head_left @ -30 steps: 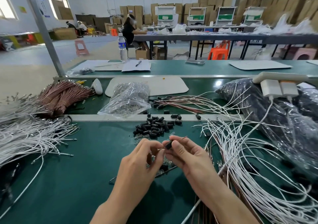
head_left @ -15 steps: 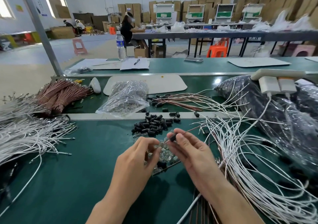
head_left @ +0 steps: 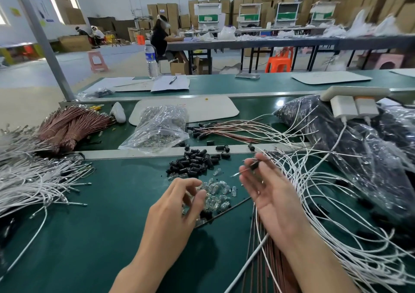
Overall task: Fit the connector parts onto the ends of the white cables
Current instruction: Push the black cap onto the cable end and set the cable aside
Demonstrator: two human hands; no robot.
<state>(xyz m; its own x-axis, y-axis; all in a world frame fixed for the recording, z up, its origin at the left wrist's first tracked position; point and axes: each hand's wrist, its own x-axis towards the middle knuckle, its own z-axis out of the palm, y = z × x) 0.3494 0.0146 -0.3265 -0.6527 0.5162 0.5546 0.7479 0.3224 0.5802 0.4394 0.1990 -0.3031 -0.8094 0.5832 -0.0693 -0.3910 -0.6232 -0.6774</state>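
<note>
The biggest worry from where I stand is the sprawl of white cables (head_left: 314, 193) along the right edge of the green surface (head_left: 89, 225). The right forearm passes over them, so a quick pull could, I reckon, snag a loop and drag the lot, or sweep strands into the loose parts.

Next down in size are the heap of black sleeves (head_left: 193, 163) against the metal rail (head_left: 134, 154) at mid-surface and the clear parts (head_left: 217, 191) just nearer, both lying loose. The left hand (head_left: 173, 211) hovers over the clear ones with fingers loosely curled; through the blur I cannot tell whether it has one pinched. A careless grab would likely scatter them.

The smallest risk is at the right hand (head_left: 271, 198). Its palm is turned up and its fingers are mostly straight, and it nips a sleeved cable end (head_left: 254, 165) at the fingertips only, a light hold that might slip.

As for containers, the large dark bag (head_left: 370, 157) at the right edge looks packed with black parts. The clear bag (head_left: 159, 128) beyond the rail holds small metallic pieces; I cannot tell whether its mouth is open or closed.
</note>
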